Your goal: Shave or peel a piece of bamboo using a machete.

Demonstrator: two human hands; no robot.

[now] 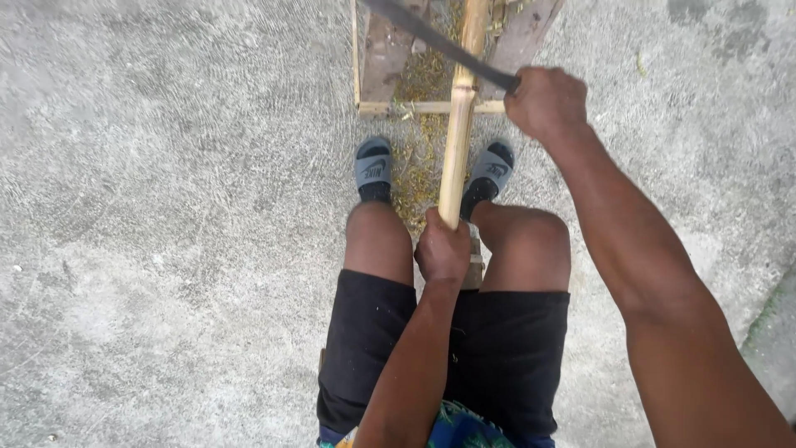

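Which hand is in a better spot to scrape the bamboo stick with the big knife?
The right hand, probably. It already grips the long knife, whose blade lies across the bamboo pole. The left hand is wrapped around the pole's near end, between the knees, steadying it.

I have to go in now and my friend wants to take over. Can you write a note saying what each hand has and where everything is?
Left hand: fingers shut around the near end of the bamboo pole, between the knees.
Right hand: shut on the handle of a long dark blade, which lies across the pole near the wooden frame.
The pole runs forward between the feet, its far end over the frame.
Done: yellowish shavings lie on the concrete between the grey sandals.
Left: I cannot tell how much of the pole remains unshaved.
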